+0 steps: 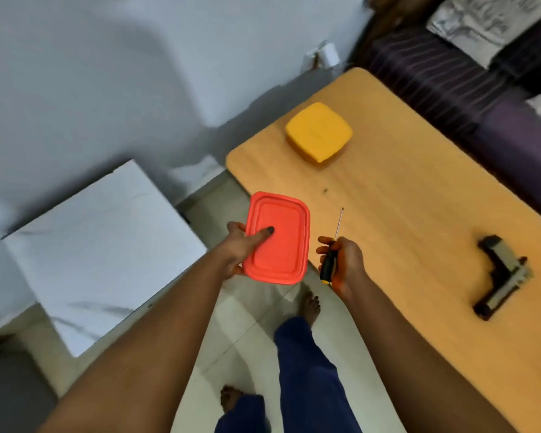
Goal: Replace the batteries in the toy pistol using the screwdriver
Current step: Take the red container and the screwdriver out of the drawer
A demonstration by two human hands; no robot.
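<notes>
My left hand [241,250] grips a red rectangular container [278,239] by its left side, thumb on its top, holding it in the air beside the table's near-left edge. My right hand [345,260] grips a screwdriver [331,251] by its black and yellow handle, the thin shaft pointing up and away over the wooden table [403,198]. The toy pistol [502,275], black and grey, lies on the table to the right, well apart from both hands. A small dark speck [325,191], perhaps a screw, lies on the table beyond the screwdriver's tip.
A yellow rounded box [319,131] sits near the table's far-left corner. A white block [103,248] stands on the tiled floor to the left. A dark purple sofa [481,98] runs behind the table. My legs and bare feet [310,306] are below.
</notes>
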